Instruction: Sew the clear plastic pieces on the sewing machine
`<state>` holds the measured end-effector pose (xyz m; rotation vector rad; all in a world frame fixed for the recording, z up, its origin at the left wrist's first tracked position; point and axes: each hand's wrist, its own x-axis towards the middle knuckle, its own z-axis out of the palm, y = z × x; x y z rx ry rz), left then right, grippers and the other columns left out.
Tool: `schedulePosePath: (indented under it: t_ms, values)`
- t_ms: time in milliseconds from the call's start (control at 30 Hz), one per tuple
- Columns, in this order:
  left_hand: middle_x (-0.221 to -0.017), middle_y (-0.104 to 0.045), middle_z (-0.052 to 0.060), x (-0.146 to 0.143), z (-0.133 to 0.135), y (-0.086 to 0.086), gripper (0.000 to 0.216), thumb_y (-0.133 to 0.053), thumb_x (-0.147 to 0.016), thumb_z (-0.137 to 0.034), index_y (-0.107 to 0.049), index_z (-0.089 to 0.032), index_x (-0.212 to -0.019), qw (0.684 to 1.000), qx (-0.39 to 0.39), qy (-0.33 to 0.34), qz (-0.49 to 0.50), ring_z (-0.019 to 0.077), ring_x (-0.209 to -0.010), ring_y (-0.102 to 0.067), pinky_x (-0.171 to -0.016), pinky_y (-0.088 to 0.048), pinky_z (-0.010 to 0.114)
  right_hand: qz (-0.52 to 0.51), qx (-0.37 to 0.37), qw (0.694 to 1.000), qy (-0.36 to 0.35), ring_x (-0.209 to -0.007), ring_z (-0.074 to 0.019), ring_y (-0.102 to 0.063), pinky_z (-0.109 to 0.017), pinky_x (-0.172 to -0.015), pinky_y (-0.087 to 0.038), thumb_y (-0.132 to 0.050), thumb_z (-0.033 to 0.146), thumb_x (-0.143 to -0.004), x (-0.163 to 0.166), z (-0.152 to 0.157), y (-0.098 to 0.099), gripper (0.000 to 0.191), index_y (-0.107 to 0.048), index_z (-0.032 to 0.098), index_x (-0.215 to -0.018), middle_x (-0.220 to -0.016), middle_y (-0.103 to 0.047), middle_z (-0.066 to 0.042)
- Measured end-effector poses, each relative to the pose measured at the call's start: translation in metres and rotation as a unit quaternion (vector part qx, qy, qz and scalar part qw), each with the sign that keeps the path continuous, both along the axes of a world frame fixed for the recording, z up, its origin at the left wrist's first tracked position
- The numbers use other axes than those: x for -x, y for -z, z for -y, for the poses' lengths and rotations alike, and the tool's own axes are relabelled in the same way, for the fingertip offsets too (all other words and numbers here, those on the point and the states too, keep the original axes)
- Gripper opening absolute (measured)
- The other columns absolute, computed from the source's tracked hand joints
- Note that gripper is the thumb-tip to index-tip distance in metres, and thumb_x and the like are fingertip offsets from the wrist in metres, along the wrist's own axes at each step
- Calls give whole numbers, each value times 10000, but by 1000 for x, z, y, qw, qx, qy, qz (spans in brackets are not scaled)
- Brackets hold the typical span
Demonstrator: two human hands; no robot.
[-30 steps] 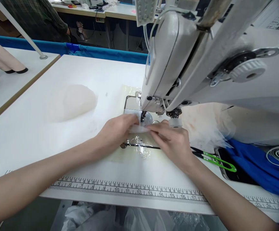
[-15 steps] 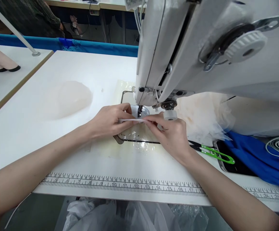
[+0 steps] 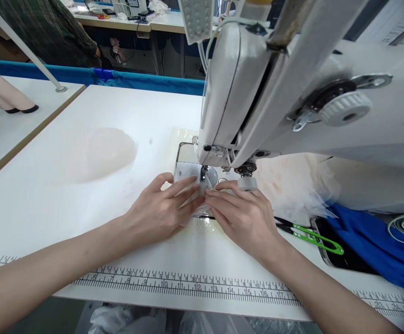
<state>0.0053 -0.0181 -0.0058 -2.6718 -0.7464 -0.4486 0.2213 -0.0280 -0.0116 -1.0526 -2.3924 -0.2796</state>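
Both my hands lie flat on the white table (image 3: 48, 199) in front of the white sewing machine (image 3: 257, 93). My left hand (image 3: 160, 208) has its fingers stretched toward the presser foot and needle (image 3: 203, 175). My right hand (image 3: 243, 215) mirrors it from the right, and the fingertips meet just before the needle. They press on a small pale, see-through piece of fabric (image 3: 192, 195) that lies on the shiny needle plate (image 3: 186, 162); the fingers hide most of it. Neither hand grips anything.
A heap of sheer pale pieces (image 3: 100, 150) lies to the left, and crumpled white netting (image 3: 292, 181) to the right. Green thread snips (image 3: 313, 236), a phone (image 3: 337, 253) and blue cloth (image 3: 379, 236) lie at right. A printed ruler (image 3: 195, 283) runs along the front edge. A person (image 3: 48, 32) sits behind.
Half a second ago both hands pinched the small white piece and held it up by the needle. Now the piece is down on the plate and the fingers lie flat on it.
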Motion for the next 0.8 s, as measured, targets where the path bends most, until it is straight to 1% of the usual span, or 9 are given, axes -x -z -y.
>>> schedulePosePath:
  t_ms: [100,167,267,333,467,533,633,800]
  values:
    - [-1188,-692,53,1,-4,2,306,-507,-938,-185,-610,-199,-1225,1000,16,2,16,238,-1248,-535,-913,-353,403,0,-4,1000,5,-810,-146,-642,-301,-667,-379,-572,77,-873,0,-1,2,212,-727,218,-848,-939,-766,32]
    - [-1189,-691,57,1,-7,3,294,-473,-958,-191,-617,-197,-1215,1000,20,1,21,246,-1246,-541,-920,-350,413,0,-6,1000,13,-786,-146,-641,-300,-669,-383,-570,87,-883,1,-4,3,208,-731,216,-857,-891,-768,19]
    - [-1179,-695,62,0,-15,3,284,-444,-970,-183,-628,-193,-1187,1000,11,-4,29,235,-1236,-550,-930,-344,421,10,-11,1000,27,-758,-151,-636,-299,-684,-396,-544,115,-915,1,-9,6,224,-739,212,-862,-800,-762,3]
    - [-1170,-698,69,0,-19,3,278,-455,-963,-172,-632,-196,-1177,1000,3,-9,29,226,-1223,-560,-937,-345,419,25,-12,999,38,-767,-157,-637,-297,-695,-408,-531,119,-923,0,-13,7,234,-742,213,-886,-792,-761,-5]
    - [-1170,-697,71,0,-22,2,264,-486,-949,-183,-647,-218,-1155,999,5,-18,34,233,-1180,-587,-930,-359,418,42,-15,998,48,-818,-174,-650,-300,-713,-424,-550,129,-916,0,-14,7,213,-744,204,-964,-849,-770,-24]
    - [-1181,-693,61,1,-20,3,295,-501,-921,-143,-646,-220,-1166,999,12,-12,45,238,-1184,-585,-934,-361,416,44,-21,998,40,-839,-182,-654,-312,-729,-430,-566,174,-919,0,-12,5,188,-745,194,-974,-906,-771,-31]
    - [-1197,-687,61,5,-14,5,352,-473,-897,-91,-634,-198,-1192,999,25,-1,47,229,-1204,-574,-955,-348,412,54,-33,998,27,-849,-180,-654,-329,-755,-434,-578,235,-926,1,-8,3,179,-746,194,-976,-991,-762,-21]
    - [-1188,-690,74,7,-13,7,346,-436,-908,-104,-630,-164,-1189,998,33,7,46,220,-1187,-589,-963,-339,416,65,-39,997,28,-859,-184,-657,-342,-777,-434,-577,245,-931,0,-5,3,183,-744,189,-981,-995,-762,-13]
